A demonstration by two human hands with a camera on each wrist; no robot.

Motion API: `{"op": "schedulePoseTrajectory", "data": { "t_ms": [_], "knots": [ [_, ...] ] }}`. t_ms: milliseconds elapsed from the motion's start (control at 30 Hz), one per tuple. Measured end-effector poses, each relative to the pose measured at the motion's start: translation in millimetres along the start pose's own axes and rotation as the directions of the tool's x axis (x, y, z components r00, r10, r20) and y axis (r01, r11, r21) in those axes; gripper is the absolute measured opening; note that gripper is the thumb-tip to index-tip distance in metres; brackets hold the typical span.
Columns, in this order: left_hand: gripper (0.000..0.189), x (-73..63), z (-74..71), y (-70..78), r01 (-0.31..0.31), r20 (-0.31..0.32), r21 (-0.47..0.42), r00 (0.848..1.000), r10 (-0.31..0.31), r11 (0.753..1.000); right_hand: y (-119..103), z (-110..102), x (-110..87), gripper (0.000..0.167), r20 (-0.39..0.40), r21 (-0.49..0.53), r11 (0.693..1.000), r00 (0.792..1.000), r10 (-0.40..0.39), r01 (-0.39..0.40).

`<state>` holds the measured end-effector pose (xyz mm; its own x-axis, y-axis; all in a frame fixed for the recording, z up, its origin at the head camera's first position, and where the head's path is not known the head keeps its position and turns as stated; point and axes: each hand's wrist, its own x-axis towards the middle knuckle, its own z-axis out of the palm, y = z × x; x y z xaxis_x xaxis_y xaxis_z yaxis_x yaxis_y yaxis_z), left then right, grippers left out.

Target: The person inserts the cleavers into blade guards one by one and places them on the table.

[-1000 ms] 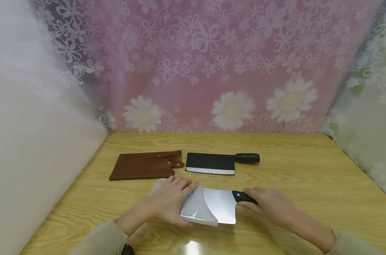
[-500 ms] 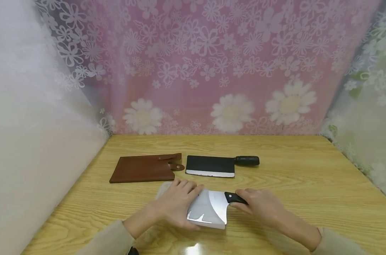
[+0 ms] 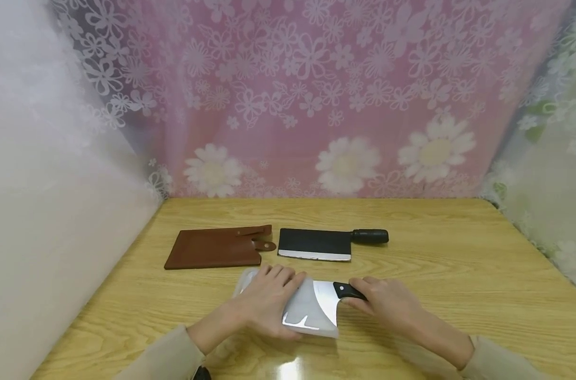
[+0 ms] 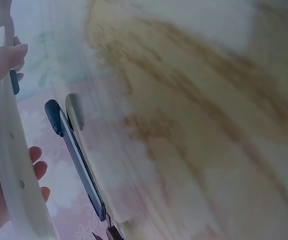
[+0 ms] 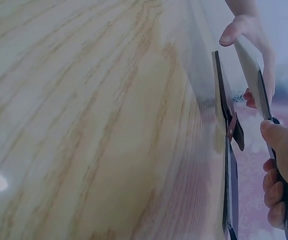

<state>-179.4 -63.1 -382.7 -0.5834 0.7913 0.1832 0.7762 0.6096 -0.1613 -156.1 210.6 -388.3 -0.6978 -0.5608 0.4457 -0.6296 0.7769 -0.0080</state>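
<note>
My left hand (image 3: 268, 303) grips a translucent white blade sheath (image 3: 307, 310), thumb across its upper face and fingers beneath. Out of the sheath's right end shows a strip of a cleaver's shiny blade (image 3: 327, 298); the rest of the blade is inside. My right hand (image 3: 389, 306) holds that cleaver by its black riveted handle (image 5: 286, 200). In both wrist views the sheath and cleaver are held up above the table. Behind them lies a second cleaver (image 3: 314, 241) with a dark blade, bright edge and black handle, and left of it a brown leather sheath (image 3: 214, 248).
The wooden table (image 3: 459, 253) carries all of these things. A pink flowered curtain (image 3: 288, 105) closes off the back, and a white cloth (image 3: 55, 184) hangs along the left side. Light glares off the front of the tabletop.
The right hand has pushed the cleaver leftward, deeper into the white sheath, so less blade shows. The left hand and sheath have shifted slightly right. The second cleaver and leather sheath have stayed put.
</note>
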Motion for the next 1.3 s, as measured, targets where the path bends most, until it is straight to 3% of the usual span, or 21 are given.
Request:
{"op": "schedulePoseTrajectory", "data": {
  "t_ms": [600, 900, 1067, 1300],
  "knots": [
    [0.107, -0.4, -2.3, -0.2, -0.006, -0.013, 0.03, 1.0, 0.007, 1.0, 0, -3, 0.9, 0.029, 0.072, 0.017, 0.997, 0.994, 0.077, -0.078],
    [0.112, -10.2, -3.7, -10.5, -0.004, -0.049, 0.032, 0.999, 0.006, 0.999, 2, -2, 7.4, 0.028, 0.047, 0.132, 0.989, 0.997, 0.058, -0.063],
    [0.11, -24.2, -2.3, -21.8, 0.014, -0.04, 0.028, 0.999, -0.013, 1.0, 4, 4, 12.7, 0.03, 0.135, 0.226, 0.969, 0.988, 0.073, -0.102],
    [0.106, -34.3, -0.9, -37.8, 0.006, 0.035, -0.007, 0.999, -0.006, 1.0, 8, 18, 24.4, 0.027, 0.26, 0.358, 0.922, 0.964, 0.053, -0.147]
  ]
}}
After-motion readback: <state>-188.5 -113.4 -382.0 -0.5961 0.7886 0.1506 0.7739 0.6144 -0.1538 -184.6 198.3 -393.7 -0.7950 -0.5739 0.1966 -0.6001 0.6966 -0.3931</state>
